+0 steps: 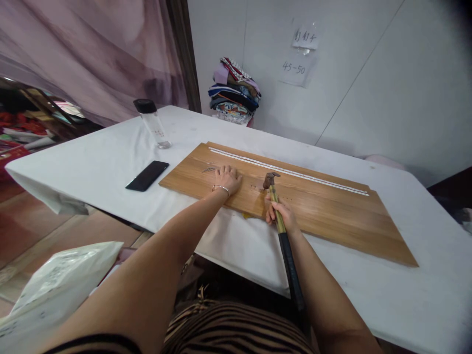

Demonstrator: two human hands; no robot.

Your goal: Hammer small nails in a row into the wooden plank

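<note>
Striped top [236, 329] nearest the camera, bottom center, bare forearms reaching forward from either side of it. White plastic bag [62, 280] low at left, beside the table.

Hands apart, both at the wooden board [332, 216], which lies flat and slantwise on the white-covered table [92, 152]. Left hand [227, 179] palm down on the board's left part, fingers extended, bracelet [222, 188] at the wrist; can't tell if anything is under the palm. Loose nails [208, 169] lie on the board just beyond its fingers, to the left.

Right hand [282, 212] wrapped around the hammer [286, 250], gripping the yellowish handle just below the rusty head; black grip runs back toward the body. Hammer is over the board's near edge, head above the board near the middle; contact unclear. Row of small dark specks [257, 187] just left of the head, too small to identify.

White strips [291, 172] run lengthwise near the board's far edge. Phone [147, 175] lies left of the board, bottle [155, 125] with black cap stands behind it. Folded cloth pile [234, 93] past the table's far side, against the wall [350, 64]. Handwritten papers [294, 69] on the wall, one reads 45-50. Pink curtain [99, 54] upper left.
</note>
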